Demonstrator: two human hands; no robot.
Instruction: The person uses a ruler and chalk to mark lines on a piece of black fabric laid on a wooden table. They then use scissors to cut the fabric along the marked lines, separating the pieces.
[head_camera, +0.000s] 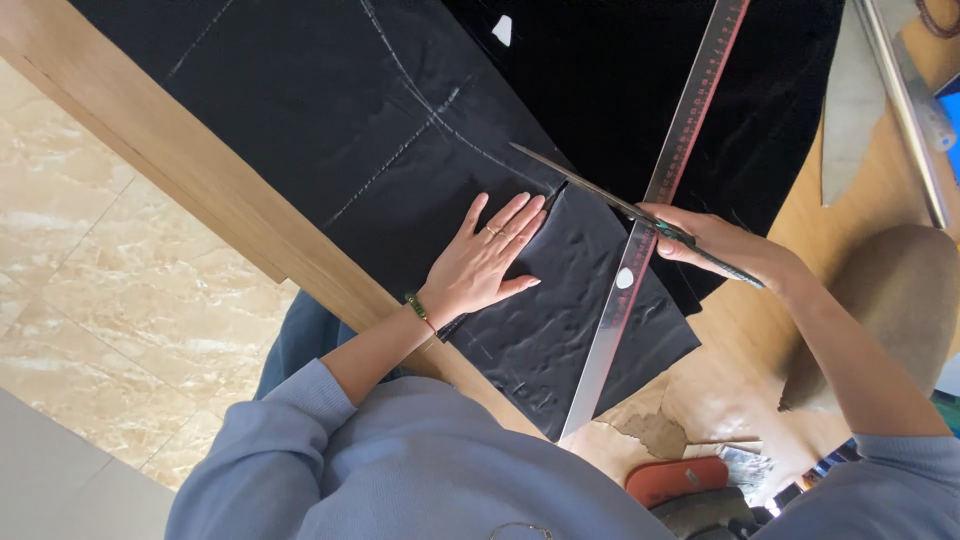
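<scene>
Your left arm, in a pale blue sleeve, reaches forward over the wooden surface (180, 150), and your left hand (478, 262) lies flat, fingers spread, pressing down the black fabric (330, 110) marked with chalk lines. Just right of it, a long metal ruler (650, 215) lies slantwise across the cloth. Your right arm comes in from the right, and your right hand (722, 248) is closed round the handles of the scissors (600, 195), whose blades point left over the fabric near your left fingertips.
</scene>
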